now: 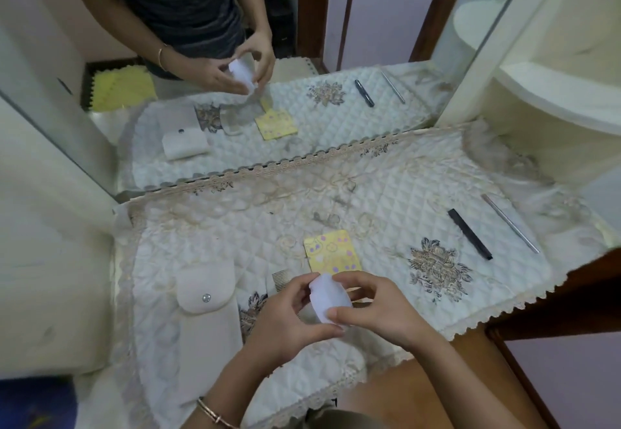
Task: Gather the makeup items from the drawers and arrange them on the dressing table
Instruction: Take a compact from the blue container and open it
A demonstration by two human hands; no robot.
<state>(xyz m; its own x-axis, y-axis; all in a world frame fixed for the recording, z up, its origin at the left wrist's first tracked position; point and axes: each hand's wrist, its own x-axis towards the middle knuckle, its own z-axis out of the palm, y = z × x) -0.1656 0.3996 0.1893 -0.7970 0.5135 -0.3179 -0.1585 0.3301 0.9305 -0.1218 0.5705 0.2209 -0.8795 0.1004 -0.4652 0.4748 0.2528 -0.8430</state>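
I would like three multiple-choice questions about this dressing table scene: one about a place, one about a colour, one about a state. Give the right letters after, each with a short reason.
1. Where does the black stick lie?
A. On the right part of the quilted cover, beside the silver stick
B. Inside the cream pouch
C. On the yellow card

2. What colour is the card with the dots?
A. Green
B. Yellow
C. Red

3. What is the state of the small white container?
A. It lies alone on the cover
B. It stands on a side shelf
C. Both hands hold it above the cover

Answers:
1. A: it rests on the quilted cover, next to the silver stick.
2. B: the card is yellow with purple dots.
3. C: the left hand and the right hand grip the white container together.
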